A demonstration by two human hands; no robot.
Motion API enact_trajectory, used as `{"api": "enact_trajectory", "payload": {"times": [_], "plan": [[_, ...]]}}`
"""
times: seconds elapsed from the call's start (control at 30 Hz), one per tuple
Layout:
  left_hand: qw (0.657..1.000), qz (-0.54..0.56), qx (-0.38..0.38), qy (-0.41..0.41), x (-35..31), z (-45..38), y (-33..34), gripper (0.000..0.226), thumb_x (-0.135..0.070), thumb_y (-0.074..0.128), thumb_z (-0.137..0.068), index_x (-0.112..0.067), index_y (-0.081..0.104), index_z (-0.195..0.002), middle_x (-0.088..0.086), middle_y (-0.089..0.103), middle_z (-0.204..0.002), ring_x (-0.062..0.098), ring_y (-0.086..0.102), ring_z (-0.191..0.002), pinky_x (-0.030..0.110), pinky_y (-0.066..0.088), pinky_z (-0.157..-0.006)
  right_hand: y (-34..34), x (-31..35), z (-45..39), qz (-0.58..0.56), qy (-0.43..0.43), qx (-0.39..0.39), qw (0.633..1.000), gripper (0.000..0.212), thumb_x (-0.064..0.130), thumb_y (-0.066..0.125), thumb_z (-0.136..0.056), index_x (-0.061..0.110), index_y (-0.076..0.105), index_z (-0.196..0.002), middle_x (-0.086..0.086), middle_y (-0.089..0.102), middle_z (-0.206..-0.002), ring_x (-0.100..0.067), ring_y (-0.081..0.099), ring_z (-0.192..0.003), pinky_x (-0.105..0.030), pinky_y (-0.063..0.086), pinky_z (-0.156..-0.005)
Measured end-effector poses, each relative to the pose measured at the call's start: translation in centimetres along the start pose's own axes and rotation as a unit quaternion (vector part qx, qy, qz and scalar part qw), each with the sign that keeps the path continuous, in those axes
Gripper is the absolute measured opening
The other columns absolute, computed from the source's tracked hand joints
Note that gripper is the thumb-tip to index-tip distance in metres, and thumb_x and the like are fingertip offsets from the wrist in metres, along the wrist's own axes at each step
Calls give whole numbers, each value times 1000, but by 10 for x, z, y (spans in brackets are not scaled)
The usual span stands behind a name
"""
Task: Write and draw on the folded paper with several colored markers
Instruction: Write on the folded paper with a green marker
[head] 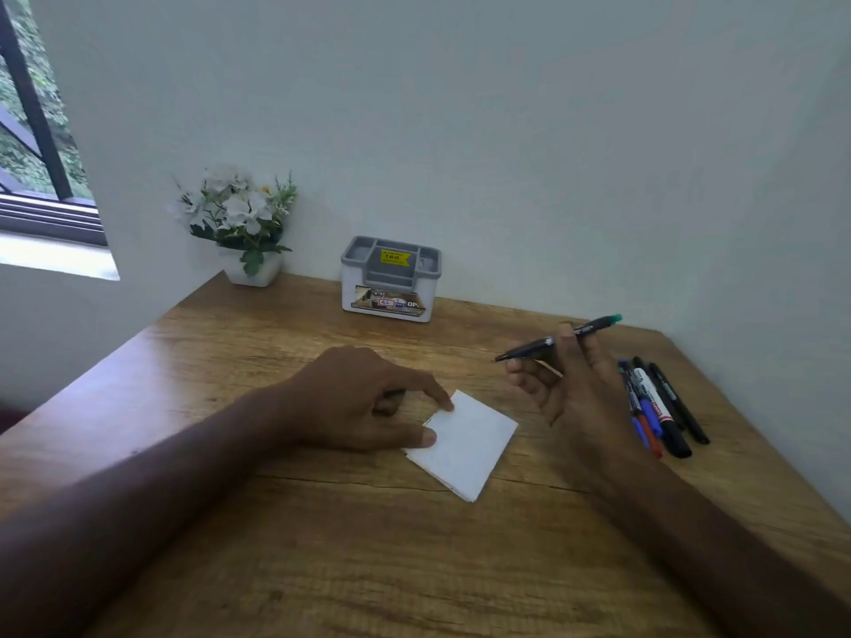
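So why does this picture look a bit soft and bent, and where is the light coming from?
Head view: daylight enters from the window at upper left, leaving a pale sheen on the table near it. The wide lens bows the wall edges and table sides. The whole frame is soft; the right hand and its marker look slightly smeared, and the label on the organizer box is unreadable.

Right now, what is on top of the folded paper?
Only the left hand's fingertips press the folded paper's left edge. A green trace peeks out beside them; anything beneath them is covered.
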State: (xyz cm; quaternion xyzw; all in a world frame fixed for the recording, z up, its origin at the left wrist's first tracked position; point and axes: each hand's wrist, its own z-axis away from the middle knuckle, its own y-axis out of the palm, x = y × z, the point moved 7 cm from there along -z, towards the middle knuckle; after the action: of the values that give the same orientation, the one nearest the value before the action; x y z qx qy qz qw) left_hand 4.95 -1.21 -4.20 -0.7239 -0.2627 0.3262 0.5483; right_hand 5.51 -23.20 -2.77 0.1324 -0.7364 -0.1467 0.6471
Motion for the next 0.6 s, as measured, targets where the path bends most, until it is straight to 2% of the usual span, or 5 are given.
{"api": "enact_trajectory", "payload": {"times": [0.13, 0.23, 0.3, 0.37, 0.6], "plan": [[1000, -7, 8, 16, 3, -2, 1, 49, -81, 46, -90, -67, 43, -137, -12, 50, -63, 4, 52, -63, 27, 41, -61, 7, 3, 9, 43, 7, 46, 998, 21, 12, 63, -96, 3, 57, -115, -10, 80, -86, -17, 78, -74, -23, 65, -66], [999, -7, -7, 32, 6, 1, 1, 51, -77, 50, -90, -69, 41, -140, -11, 51, -64, 4, 52, -65, 27, 39, -57, 21, -7, 19, 120, 17, 74, 990, 24, 10, 74, -81, 4, 71, -104, -9, 79, -85, -19, 73, -73, -26, 63, -69], [999, 0, -12, 39, 7, 3, 2, 53, -77, 52, -87, -67, 43, -139, -14, 51, -66, 2, 51, -66, 27, 38, -56, 31, -21, 24, 174, 55, 90, 979, 7, 6, 73, -87, 7, 78, -93, -11, 78, -83, -22, 71, -74, -35, 63, -77], [999, 22, -17, 40, 10, 3, 3, 56, -77, 52, -84, -65, 46, -138, -16, 50, -66, 1, 51, -67, 27, 38, -56, 38, -30, 25, 240, 80, 111, 961, 9, 8, 70, -94, 9, 79, -93, -13, 80, -86, -23, 73, -76, -39, 62, -84], [997, 42, 32, 47, 23, -4, 8, 57, -77, 55, -84, -65, 45, -140, -37, 53, -78, -3, 52, -76, 28, 38, -60, 46, -27, 26, 330, 19, 163, 930, 7, 2, 74, -87, 8, 77, -86, -9, 81, -86, -19, 78, -82, -24, 63, -75]]}}
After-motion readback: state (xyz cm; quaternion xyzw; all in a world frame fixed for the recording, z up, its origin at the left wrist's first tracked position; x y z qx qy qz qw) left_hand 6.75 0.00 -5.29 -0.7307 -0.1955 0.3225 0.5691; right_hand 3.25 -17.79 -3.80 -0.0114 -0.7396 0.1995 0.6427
